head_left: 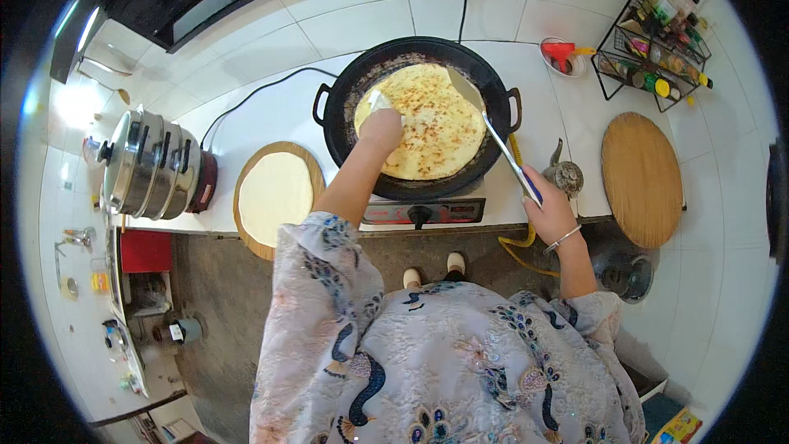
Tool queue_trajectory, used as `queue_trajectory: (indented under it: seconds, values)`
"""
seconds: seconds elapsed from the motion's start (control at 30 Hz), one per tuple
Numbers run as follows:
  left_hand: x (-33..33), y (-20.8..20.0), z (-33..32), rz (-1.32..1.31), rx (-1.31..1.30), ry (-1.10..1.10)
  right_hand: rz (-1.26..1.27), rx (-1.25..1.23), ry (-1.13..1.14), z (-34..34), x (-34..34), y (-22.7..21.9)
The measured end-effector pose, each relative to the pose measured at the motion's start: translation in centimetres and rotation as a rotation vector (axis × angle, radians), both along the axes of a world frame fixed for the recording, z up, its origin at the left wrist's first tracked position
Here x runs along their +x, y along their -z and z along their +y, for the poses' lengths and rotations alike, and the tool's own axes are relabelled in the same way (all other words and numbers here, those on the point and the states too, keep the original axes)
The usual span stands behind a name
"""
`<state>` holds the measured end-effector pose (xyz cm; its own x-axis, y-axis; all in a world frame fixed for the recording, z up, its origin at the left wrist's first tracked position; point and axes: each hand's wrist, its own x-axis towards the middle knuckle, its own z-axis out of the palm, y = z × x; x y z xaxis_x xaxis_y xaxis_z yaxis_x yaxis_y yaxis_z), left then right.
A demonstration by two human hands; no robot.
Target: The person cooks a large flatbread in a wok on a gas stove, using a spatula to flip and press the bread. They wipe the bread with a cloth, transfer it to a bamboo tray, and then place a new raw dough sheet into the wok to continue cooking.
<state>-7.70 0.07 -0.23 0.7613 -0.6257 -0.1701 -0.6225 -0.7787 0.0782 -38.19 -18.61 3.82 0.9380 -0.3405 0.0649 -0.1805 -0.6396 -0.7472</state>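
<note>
A large round flatbread (436, 127), pale yellow with browned spots, lies in a black two-handled pan (345, 152). My left hand (382, 127) reaches over its left side, closed on a small white piece, maybe tissue or cloth (379, 101); whether it touches the bread I cannot tell. My right hand (552, 210), with a bracelet at the wrist, grips the handle of a metal spatula (503, 148). The wide spatula blade rests at the bread's upper right edge. Left of the pan, a smooth uncooked dough round (275, 197) lies on a round wooden board (313, 168).
The pan sits on a cooker with a front knob (421, 215). A stacked steamer (152, 164) stands far left. To the right are a metal-topped fitting (565, 177), a wooden board (643, 179), a bowl with a red item (561, 55) and a spice rack (649, 57).
</note>
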Motion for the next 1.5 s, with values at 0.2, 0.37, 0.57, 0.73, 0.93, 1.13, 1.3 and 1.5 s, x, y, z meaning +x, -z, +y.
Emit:
queue_trajectory:
  seconds: [0.2, 0.37, 0.57, 0.73, 0.93, 1.13, 1.3, 1.5]
  values:
    - [-0.2, -2.0, 0.3, -0.003, -0.061, -0.05, 0.04, 0.06, 0.025, -0.5, 1.1, -1.1]
    - [-2.6, -0.4, -0.3, -0.015, -0.156, 0.03, 0.073, -0.075, -0.042, -1.4, 0.5, -0.3]
    - [-3.2, -2.6, 0.5, -0.019, -0.12, -0.014, 0.016, -0.043, -0.052, -1.5, -0.2, -1.2]
    - [-5.3, -2.9, 1.8, 0.02, 0.094, -0.057, 0.106, -0.129, -0.075, -1.0, -0.4, -0.8]
    - [-3.6, -1.8, 1.4, 0.02, 0.159, -0.082, 0.15, -0.154, -0.064, -0.7, 2.0, -1.3]
    - [-4.8, -2.7, 4.0, -0.087, -0.073, -0.045, 0.086, -0.166, 0.017, 2.0, 0.2, -1.1]
    - [-4.8, -1.5, 6.1, 0.022, -0.208, 0.047, 0.095, -0.187, 0.024, 4.1, 0.0, -2.2]
    - [-7.0, -4.3, 10.1, -0.039, -1.073, -0.11, -0.056, 0.325, 0.165, 7.7, -3.5, -2.4]
